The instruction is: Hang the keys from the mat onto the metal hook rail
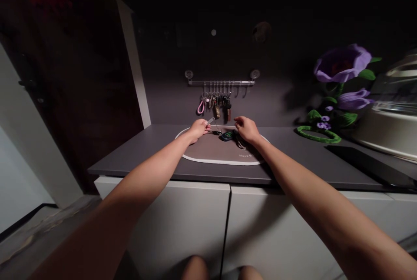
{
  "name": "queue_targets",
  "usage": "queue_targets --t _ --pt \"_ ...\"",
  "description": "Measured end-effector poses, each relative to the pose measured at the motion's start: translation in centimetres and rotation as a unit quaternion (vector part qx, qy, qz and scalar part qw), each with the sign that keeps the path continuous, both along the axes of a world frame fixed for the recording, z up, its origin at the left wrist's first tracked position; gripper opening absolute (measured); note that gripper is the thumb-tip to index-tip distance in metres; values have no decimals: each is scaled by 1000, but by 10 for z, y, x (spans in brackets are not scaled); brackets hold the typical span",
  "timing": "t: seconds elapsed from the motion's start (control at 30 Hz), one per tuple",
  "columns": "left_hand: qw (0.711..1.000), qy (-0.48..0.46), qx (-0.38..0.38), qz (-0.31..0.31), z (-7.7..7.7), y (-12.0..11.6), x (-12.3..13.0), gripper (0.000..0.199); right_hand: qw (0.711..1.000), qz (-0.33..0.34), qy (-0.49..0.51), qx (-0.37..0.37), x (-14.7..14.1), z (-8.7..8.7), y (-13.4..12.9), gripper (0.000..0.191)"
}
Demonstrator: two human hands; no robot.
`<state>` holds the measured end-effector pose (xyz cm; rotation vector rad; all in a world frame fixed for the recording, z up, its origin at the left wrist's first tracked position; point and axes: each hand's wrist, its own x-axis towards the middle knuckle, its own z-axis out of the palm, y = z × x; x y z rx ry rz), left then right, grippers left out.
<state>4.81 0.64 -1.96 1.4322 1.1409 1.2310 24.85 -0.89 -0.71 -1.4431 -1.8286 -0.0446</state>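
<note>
While my left hand [198, 130] pinches a small silver key [211, 120], my right hand [246, 129] curls near it, gripping I can't tell what, above a car fob [226, 137] on the mat [221, 161], below the hook rail [221, 82].

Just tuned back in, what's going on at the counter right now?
A person is working with both hands over an oval mat on a dark countertop. Their left hand pinches a small silver key, while their right hand seems to hold a thin silver strip. A dark key fob lies on the mat, below a wall rail of hanging keys.
</note>
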Motion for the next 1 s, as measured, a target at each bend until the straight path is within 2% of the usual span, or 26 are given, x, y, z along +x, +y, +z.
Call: queue_targets --t 0.3,0.5,0.77,1.0 --pt "973 -209 -66 -74 14 -14 1 16 1000 20 -11 5 -6 1 -4 29" --pt "946 -298 -70 -109 20 -17 -1 8 995 91 -2 45 -17 2 -12 25" --pt "919 -353 -59 -166 18 -13 1 6 971 199 -22 128 -29 1 -19 21" --pt "916 -351 -48 -189 22 -19 3 6 959 237 -46 147 -30 -1 -20 18"
